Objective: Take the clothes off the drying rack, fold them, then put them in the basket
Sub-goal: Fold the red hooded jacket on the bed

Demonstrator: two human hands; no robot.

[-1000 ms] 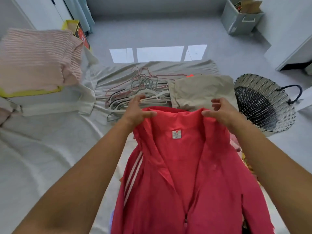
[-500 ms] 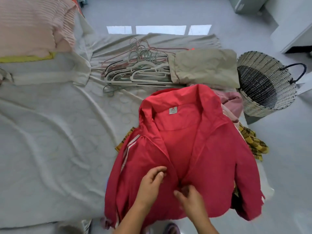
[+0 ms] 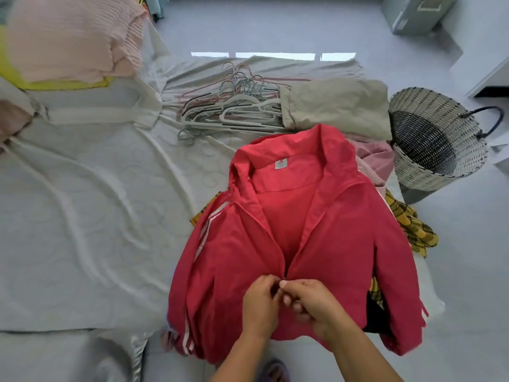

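A red zip jacket (image 3: 325, 230) with white sleeve stripes lies face up on the bed, collar pointing away from me, front partly open. My left hand (image 3: 260, 304) and my right hand (image 3: 311, 301) meet at the lower end of its zip, fingers curled and pinching the zipper area. A woven basket (image 3: 429, 166) tilts on the floor at the right of the bed. A folded beige garment (image 3: 338, 108) lies beyond the jacket. Pink clothing (image 3: 377, 164) and a yellow plaid piece (image 3: 413, 230) stick out from under the jacket.
A pile of hangers (image 3: 234, 108) lies on the grey bedsheet (image 3: 82, 216) left of the beige garment. A pink striped pillow (image 3: 74, 37) sits at the far left. A grey storage bin (image 3: 413, 12) stands on the floor at the back right.
The jacket was held up by its collar, then laid flat on the bed. Both hands moved down to its lower front and closed together on the zip.
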